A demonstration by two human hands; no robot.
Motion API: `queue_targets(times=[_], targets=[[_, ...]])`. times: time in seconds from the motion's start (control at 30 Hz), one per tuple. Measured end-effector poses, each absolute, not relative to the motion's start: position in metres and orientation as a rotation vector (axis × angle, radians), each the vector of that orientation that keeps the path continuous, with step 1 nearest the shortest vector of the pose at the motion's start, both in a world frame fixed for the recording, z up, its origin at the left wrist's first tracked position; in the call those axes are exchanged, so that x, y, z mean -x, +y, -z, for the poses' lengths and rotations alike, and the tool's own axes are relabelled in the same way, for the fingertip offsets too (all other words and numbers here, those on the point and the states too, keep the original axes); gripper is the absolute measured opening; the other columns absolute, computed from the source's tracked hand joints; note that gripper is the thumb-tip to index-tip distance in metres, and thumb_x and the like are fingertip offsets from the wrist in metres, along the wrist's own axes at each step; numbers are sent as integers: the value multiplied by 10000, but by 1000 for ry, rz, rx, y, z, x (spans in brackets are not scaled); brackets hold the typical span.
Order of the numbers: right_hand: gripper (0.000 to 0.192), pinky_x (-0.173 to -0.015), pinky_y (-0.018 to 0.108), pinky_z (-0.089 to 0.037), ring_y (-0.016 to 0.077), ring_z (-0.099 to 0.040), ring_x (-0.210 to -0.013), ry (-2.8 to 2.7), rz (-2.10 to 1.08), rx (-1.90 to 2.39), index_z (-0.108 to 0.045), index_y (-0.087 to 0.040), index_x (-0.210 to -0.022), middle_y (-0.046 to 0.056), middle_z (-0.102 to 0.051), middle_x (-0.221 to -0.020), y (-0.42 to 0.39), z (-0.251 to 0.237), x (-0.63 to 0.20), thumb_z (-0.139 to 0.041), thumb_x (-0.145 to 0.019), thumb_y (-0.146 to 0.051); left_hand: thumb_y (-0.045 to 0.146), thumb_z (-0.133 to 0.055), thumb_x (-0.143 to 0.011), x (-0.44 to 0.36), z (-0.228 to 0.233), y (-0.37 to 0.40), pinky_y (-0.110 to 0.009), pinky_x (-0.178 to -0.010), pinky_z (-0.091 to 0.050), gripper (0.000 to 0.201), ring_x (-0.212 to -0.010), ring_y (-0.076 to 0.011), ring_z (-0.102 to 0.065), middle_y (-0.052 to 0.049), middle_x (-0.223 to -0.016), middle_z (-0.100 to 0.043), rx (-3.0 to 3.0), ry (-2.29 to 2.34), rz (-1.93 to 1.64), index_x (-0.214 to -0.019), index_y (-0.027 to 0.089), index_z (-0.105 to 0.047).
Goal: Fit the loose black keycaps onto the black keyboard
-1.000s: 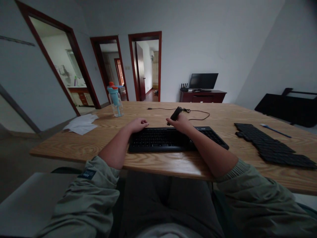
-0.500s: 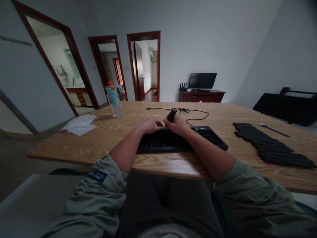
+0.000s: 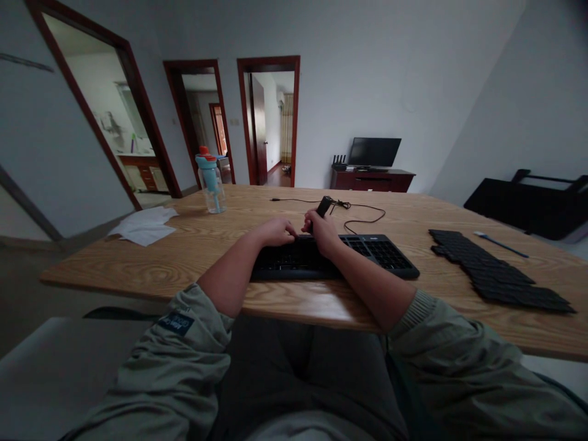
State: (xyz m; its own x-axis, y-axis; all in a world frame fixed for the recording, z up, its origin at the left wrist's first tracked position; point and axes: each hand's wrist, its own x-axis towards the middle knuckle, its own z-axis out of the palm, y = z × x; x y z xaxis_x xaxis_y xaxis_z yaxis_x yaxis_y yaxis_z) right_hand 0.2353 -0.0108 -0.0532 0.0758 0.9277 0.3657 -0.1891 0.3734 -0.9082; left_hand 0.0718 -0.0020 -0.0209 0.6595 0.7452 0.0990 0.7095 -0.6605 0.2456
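Observation:
A black keyboard lies on the table before me, many of its key positions bare of keycaps. My left hand rests at its back edge, fingers curled down onto it and holding it. In a closed grip, my right hand has a black-handled tool, tilted with its thick end up. The tool's lower end is hidden by my fingers, just over the keyboard's back part. Off to the right, rows of black keycaps lie close together on the table.
Behind the keyboard runs its thin black cable, partly bundled. A blue brush lies beyond the keycaps. White tissues and a clear bottle with an orange-and-blue top are at the left. The wooden table's front edge is close to me.
My right hand has shifted a little, and the tool in it now leans slightly more to the right. My left hand stays by the keyboard's back edge. The view has shifted slightly.

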Motion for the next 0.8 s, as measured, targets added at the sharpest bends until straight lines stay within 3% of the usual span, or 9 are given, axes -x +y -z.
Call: queue_targets(times=[0.37, 0.8], targets=[[120, -456, 238, -374, 105, -451, -464, -1167, -928, 875, -522, -205, -675, -67, -449, -524, -11, 52, -228, -575, -690, -312, 182, -538, -806, -69, 21, 0, -219, -860, -479, 404, -904, -151, -678, -17, -1073, -771, -2680, 1220, -198, -1132, 248, -767], [242, -471, 251, -353, 121, -449, -501, -1202, -764, 1089, -517, -203, -661, -30, -475, -570, 8, 53, -214, -556, -837, -365, 201, -596, -769, -79, 18, -6, -268, -842, -497, 265, -876, -195, -683, -54, -939, -775, -2763, 1226, -195, -949, 218, -791]])
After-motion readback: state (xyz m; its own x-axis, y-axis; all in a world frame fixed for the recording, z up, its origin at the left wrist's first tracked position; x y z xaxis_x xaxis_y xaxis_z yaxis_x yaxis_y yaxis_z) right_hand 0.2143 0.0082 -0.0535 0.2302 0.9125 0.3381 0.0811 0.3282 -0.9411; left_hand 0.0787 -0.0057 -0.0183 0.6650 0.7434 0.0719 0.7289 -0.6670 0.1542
